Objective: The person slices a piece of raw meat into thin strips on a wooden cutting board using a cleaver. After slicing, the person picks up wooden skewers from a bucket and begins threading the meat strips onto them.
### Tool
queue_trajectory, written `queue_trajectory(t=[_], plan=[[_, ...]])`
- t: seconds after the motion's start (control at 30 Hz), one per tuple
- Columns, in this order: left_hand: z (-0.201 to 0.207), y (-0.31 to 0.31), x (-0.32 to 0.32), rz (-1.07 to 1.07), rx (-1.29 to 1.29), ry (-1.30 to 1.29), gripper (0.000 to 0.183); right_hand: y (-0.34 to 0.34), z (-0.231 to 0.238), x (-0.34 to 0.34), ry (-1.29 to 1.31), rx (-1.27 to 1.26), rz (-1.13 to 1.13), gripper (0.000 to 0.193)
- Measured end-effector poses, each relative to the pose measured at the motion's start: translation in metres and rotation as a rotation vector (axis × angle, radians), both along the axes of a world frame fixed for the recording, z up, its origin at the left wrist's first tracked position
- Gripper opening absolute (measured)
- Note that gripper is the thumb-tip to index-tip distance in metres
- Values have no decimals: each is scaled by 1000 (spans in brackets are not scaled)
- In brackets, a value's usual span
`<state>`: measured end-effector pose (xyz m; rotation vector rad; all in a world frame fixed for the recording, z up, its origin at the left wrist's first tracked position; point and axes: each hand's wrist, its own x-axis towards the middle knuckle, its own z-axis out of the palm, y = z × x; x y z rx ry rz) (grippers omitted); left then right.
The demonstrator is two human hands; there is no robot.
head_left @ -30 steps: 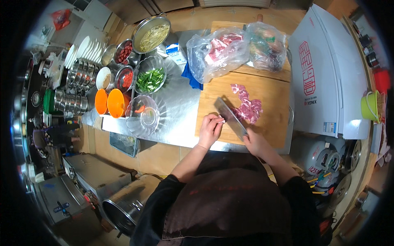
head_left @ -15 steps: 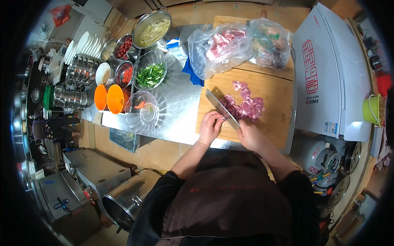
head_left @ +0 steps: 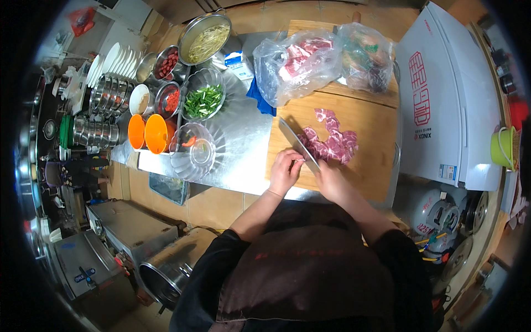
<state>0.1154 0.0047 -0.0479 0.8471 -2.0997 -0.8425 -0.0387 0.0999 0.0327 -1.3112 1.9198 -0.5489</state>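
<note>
A cleaver (head_left: 298, 144) with a broad steel blade stands on edge over the wooden cutting board (head_left: 368, 180), and my right hand (head_left: 333, 181) is closed around its handle. My left hand (head_left: 284, 172) is at the blade's left side, fingers bent and pinching a small pale-pink piece of meat (head_left: 299, 160); most of that piece is hidden by the fingers. Thin slices of raw red meat (head_left: 336, 145) lie overlapping on the board, just right of the blade, in a curved heap.
Behind the slices lie a clear bag of meat (head_left: 301, 58) and another filled plastic bag (head_left: 365, 58). Left on the steel table (head_left: 238, 149) stand a bowl of chopped greens (head_left: 203, 102), a clear bowl (head_left: 193, 157), orange cups (head_left: 157, 134) and a pot (head_left: 207, 41). A white fridge (head_left: 442, 99) is to the right.
The cleaver and my right hand have shifted slightly left, closer to my left hand. The left hand stays at the board's near left side, and the slices lie much as before.
</note>
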Motion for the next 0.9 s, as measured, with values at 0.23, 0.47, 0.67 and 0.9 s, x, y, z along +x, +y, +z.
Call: queue_trajectory(t=[0.23, 0.47, 0.67, 0.9], plan=[[4, 4, -1, 46, -40, 21, 17, 13, -15, -7, -47, -47, -16, 18], [-1, 0, 1, -6, -16, 49, 19, 62, 25, -28, -89, -36, -4, 17], [-3, 1, 2, 8, -27, 24, 19, 48, 33, -32, -120, 100, 26, 18], [-1, 2, 2, 29, 32, 27, 18, -7, -1, -13, -138, 11, 31, 22]])
